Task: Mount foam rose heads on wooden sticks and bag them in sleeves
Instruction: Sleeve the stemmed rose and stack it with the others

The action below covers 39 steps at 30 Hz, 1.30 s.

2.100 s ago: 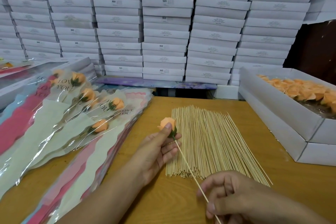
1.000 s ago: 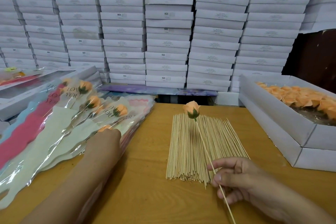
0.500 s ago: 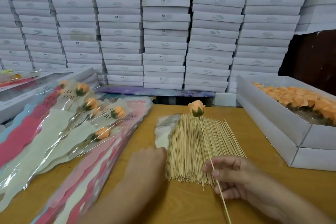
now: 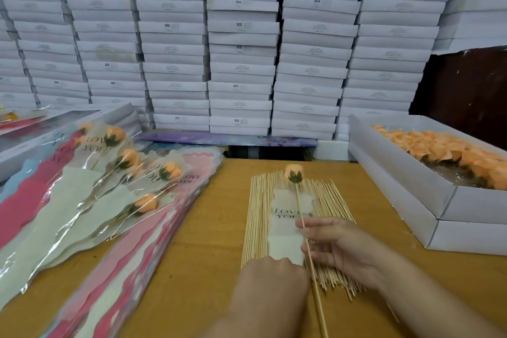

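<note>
My right hand [image 4: 333, 245] pinches a wooden stick [image 4: 301, 211] that stands tilted over the table, with an orange foam rose head [image 4: 294, 173] mounted on its top. A clear sleeve [image 4: 285, 230] printed "LOVE YOU", with a white lower part, lies on top of the pile of loose sticks [image 4: 256, 228], just behind the held stick. At the sleeve's near end, my left hand [image 4: 274, 278] holds it, the fingers hidden under the back of the hand.
At the left, several bagged roses [image 4: 142, 203] lie on a stack of pink and cream sleeves [image 4: 115, 263]. A white box [image 4: 400, 175] of orange rose heads [image 4: 444, 149] stands at the right. Stacked white cartons [image 4: 241, 49] wall off the back of the wooden table [image 4: 208, 228].
My left hand went to the sleeve stack, took one sleeve and drew it right, onto the stick pile. My right hand raised the rose on its stick and keeps it upright.
</note>
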{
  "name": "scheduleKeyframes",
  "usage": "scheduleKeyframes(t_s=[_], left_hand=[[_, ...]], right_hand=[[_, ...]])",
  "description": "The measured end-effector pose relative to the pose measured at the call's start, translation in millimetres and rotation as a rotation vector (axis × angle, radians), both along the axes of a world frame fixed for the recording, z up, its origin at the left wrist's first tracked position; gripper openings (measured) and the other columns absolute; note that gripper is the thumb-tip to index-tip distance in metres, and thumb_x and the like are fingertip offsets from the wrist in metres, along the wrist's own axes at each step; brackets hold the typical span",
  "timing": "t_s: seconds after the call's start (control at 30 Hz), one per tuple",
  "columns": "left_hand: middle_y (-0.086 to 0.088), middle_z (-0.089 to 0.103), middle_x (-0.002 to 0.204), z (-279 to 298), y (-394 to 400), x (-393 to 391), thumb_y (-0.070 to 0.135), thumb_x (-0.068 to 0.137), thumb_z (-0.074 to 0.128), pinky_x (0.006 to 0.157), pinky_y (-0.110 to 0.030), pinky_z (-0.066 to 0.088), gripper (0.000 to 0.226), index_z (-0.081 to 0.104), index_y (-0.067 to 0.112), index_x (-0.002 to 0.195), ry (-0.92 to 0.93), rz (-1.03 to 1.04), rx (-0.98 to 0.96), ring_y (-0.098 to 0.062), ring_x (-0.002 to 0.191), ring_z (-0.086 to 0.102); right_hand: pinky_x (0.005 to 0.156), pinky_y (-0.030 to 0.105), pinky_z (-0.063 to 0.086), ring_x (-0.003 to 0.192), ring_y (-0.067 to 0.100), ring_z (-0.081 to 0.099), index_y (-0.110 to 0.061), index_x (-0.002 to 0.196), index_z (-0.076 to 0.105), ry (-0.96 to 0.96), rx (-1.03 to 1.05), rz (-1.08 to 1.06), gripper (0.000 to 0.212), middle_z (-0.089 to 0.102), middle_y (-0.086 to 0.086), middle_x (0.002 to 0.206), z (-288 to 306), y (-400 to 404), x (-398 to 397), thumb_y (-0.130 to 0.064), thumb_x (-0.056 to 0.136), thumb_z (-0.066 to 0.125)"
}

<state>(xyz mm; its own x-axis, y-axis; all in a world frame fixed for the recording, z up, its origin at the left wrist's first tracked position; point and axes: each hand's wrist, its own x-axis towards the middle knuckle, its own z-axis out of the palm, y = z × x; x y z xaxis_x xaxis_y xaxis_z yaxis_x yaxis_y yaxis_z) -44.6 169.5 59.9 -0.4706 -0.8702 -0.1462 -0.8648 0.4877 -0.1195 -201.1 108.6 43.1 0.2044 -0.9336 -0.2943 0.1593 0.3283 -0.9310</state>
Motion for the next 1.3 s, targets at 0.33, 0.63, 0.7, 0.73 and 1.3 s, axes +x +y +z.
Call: scheduleKeyframes(t_s=[0.33, 0.63, 0.7, 0.73, 1.3], left_hand=[[-0.002, 0.067, 0.060, 13, -53, 50, 0.064, 0.095, 0.045, 0.056, -0.035, 0.051, 0.065, 0.070, 0.009, 0.072, 0.844, 0.346, 0.064, -0.023, 0.054, 0.061], [0.006, 0.071, 0.065, -14, -91, 57, 0.067, 0.089, 0.055, 0.047, -0.018, 0.048, 0.052, 0.065, 0.022, 0.113, 1.107, 0.610, 0.345, -0.002, 0.054, 0.065], [0.006, 0.069, 0.057, -12, -89, 56, 0.047, 0.089, 0.071, 0.043, -0.017, 0.047, 0.050, 0.054, 0.021, 0.128, 1.443, 0.685, 0.468, -0.002, 0.046, 0.061], [0.002, 0.071, 0.060, -10, -88, 56, 0.037, 0.088, 0.074, 0.042, -0.017, 0.047, 0.053, 0.051, 0.017, 0.131, 1.600, 0.699, 0.532, -0.005, 0.045, 0.062], [-0.026, 0.074, 0.093, -18, -81, 56, 0.001, 0.090, 0.065, 0.054, -0.037, 0.059, 0.022, 0.064, -0.002, 0.112, 1.875, 0.619, 0.795, -0.032, 0.070, 0.074]], right_hand=[[0.047, 0.026, 0.057, 0.058, 0.021, 0.069, 0.006, 0.110, 0.068, -0.018, 0.014, 0.048, 0.040, 0.073, 0.020, 0.085, 0, 5, -13, 0.002, 0.070, 0.074], [0.047, 0.026, 0.057, 0.058, 0.022, 0.069, -0.001, 0.098, 0.077, -0.088, -0.022, 0.189, 0.041, 0.071, 0.024, 0.090, 1, 17, -4, -0.008, 0.059, 0.088], [0.048, 0.025, 0.057, 0.058, 0.021, 0.068, -0.002, 0.097, 0.078, -0.068, -0.031, 0.200, 0.047, 0.071, 0.022, 0.087, 1, 20, -1, -0.012, 0.053, 0.089], [0.048, 0.025, 0.057, 0.058, 0.021, 0.068, -0.003, 0.097, 0.078, -0.064, -0.032, 0.206, 0.048, 0.070, 0.022, 0.086, 1, 21, 1, -0.012, 0.052, 0.089], [0.050, 0.027, 0.059, 0.061, 0.025, 0.069, -0.004, 0.099, 0.077, -0.071, -0.087, 0.149, 0.031, 0.069, 0.024, 0.089, 4, 26, -1, -0.001, 0.068, 0.080]])
